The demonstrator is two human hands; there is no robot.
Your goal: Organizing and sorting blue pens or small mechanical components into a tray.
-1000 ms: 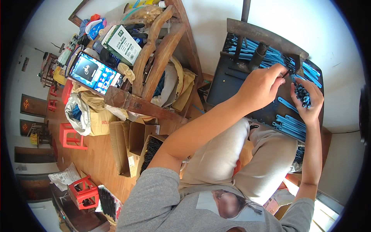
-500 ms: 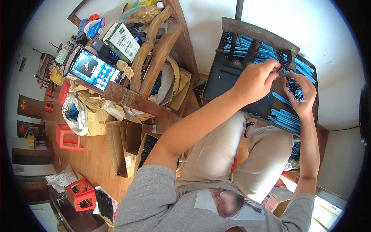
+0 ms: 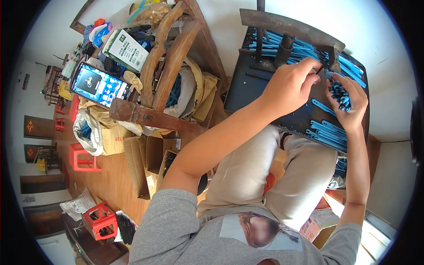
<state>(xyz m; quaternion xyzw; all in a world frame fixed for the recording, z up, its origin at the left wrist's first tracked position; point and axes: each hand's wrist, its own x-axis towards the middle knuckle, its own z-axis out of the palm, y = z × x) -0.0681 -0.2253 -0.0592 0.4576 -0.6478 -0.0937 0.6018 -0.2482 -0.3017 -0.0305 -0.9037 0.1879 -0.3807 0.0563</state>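
In the head view, my right hand (image 3: 353, 99) is wrapped round a bundle of slim blue plastic strips (image 3: 339, 95) with dark ends. My left hand (image 3: 293, 84) is beside it, thumb and fingers pinched at a thin dark piece (image 3: 321, 67) close to the top of the bundle. Whether the two touch is unclear. Below both hands is a black tabletop (image 3: 240, 95). A single blue strip (image 3: 323, 107) with a hole in its end lies near my right hand, above a small row of similar strips (image 3: 327, 134).
A dark metal fixture with an upright post (image 3: 285, 51) stands over a pile of blue strips (image 3: 304, 47) at the far side. At left, a wooden chair (image 3: 152, 117) is next to a lit phone (image 3: 98, 85). Cardboard boxes (image 3: 137, 165) and red stools (image 3: 84, 159) are on the floor.
The view has shifted slightly, so the surroundings sit a little differently. Both hands stay close together at the bundle, with the right hand still holding it.
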